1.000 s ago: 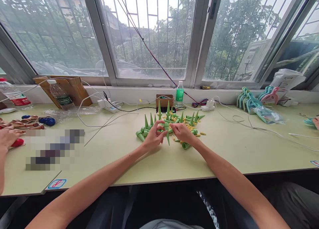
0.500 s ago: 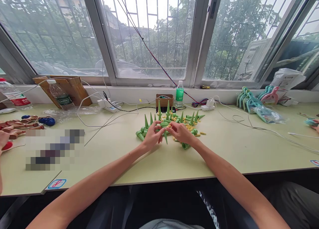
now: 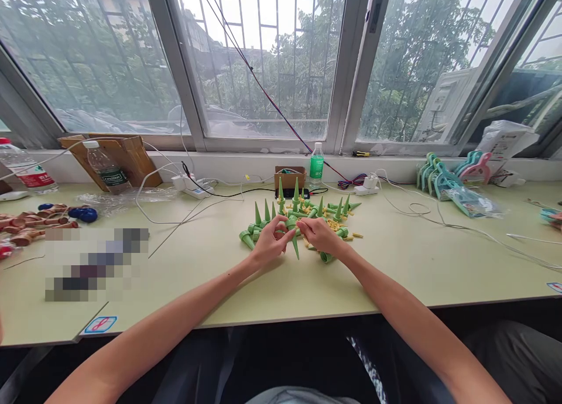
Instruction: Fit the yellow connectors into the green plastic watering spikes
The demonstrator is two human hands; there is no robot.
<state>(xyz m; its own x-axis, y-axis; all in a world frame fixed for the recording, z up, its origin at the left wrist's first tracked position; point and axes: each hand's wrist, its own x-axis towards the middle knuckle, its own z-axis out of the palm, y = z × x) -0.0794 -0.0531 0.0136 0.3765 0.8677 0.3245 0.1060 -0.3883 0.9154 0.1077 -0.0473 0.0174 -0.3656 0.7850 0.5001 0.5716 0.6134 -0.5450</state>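
Between the thumb and fingers of my left hand (image 3: 271,241) is a green plastic watering spike (image 3: 295,249), its point hanging downward. My right hand (image 3: 320,234) is closed in a pinch right beside the spike's upper part; whatever its fingertips hold is too small and covered to make out. Around both hands lies a pile of similar green spikes (image 3: 297,196), several standing point up and others on their sides. Small yellow pegs (image 3: 357,235) are scattered among them, mostly on the right.
Behind the pile stand a small cardboard box (image 3: 290,174) and a green-labelled bottle (image 3: 316,165). White cables (image 3: 456,230) cross the table to the right, near teal hangers (image 3: 434,175). Wooden pieces (image 3: 30,223) lie at the left. At the right edge another person's hand (image 3: 557,218) shows.
The held spike has shifted slightly right and its point has dropped a little. My right fingers have drawn tighter and slightly away from my left. The other person's hand at far left has withdrawn.
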